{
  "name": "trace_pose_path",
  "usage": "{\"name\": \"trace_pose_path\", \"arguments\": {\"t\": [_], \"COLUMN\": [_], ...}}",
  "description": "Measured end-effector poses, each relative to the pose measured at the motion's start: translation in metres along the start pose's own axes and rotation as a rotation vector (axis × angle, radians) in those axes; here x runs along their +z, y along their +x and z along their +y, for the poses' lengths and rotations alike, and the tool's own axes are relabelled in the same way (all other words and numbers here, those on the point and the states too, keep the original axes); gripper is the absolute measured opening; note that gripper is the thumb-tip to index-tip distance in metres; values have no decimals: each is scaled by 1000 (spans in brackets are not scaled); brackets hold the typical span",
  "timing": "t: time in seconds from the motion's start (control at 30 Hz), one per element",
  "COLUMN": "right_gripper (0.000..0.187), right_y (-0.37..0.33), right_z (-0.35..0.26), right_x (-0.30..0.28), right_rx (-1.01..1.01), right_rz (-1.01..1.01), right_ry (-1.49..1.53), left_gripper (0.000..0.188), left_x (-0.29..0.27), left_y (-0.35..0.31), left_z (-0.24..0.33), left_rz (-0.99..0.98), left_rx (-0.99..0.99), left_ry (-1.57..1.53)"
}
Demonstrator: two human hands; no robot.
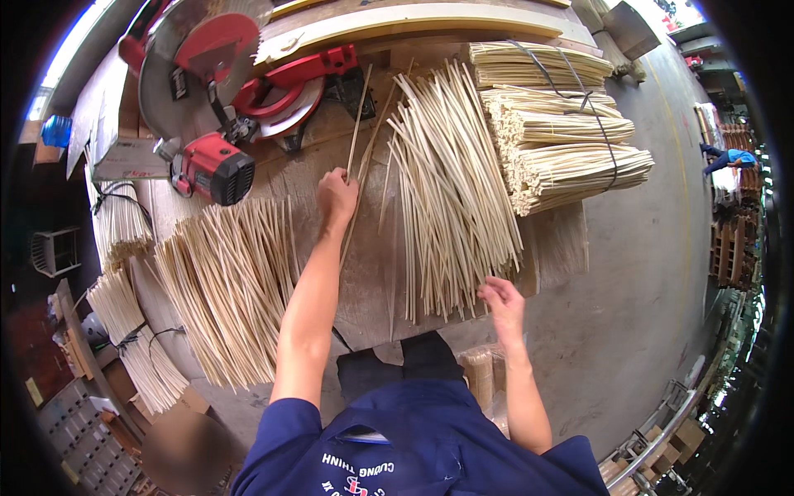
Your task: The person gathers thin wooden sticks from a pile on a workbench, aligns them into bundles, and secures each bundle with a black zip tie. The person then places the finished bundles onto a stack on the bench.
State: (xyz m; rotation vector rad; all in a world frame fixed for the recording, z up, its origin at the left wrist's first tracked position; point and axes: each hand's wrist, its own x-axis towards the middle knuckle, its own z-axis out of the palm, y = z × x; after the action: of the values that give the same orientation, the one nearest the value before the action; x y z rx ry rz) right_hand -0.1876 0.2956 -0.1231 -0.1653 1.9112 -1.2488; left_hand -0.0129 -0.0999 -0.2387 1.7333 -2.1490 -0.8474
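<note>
My left hand (337,197) is closed around a thin pale rattan stick (361,116), which slants up and away towards the red saw. My right hand (504,306) is at the near end of a loose pile of similar sticks (453,194). Its fingers are slightly bent and apart, close to the stick ends, and no stick shows in them. Left of my left forearm lies a second loose pile of sticks (227,289). A few single sticks (368,190) lie on the worktable (364,289) between the two piles.
A red miter saw (217,165) with a large blade stands at the far left of the table. Strapped stick bundles (571,124) are stacked at the far right, and more bundles (136,343) lie at the left edge. A person in blue (732,159) is far off right.
</note>
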Motion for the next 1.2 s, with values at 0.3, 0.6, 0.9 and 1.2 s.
{"name": "trace_pose_path", "arguments": {"t": [0.3,0.6,0.9,1.2], "right_gripper": [32,33,49,32], "right_y": [35,40,11,-12], "right_z": [-5,-8,-22,-28], "right_x": [-30,1,72,59], "right_rx": [118,61,123,169], "right_rz": [-50,-225,-707,-599], "right_ry": [96,42,-28,179], "left_gripper": [26,27,36,24], "left_x": [-15,-83,-67,-69], "left_y": [10,-36,-134,-161], "left_z": [2,10,58,72], "left_rz": [-231,-751,-558,-377], "left_rx": [-112,-353,-455,-538], "left_ry": [9,-863,-1292,-1385]}}
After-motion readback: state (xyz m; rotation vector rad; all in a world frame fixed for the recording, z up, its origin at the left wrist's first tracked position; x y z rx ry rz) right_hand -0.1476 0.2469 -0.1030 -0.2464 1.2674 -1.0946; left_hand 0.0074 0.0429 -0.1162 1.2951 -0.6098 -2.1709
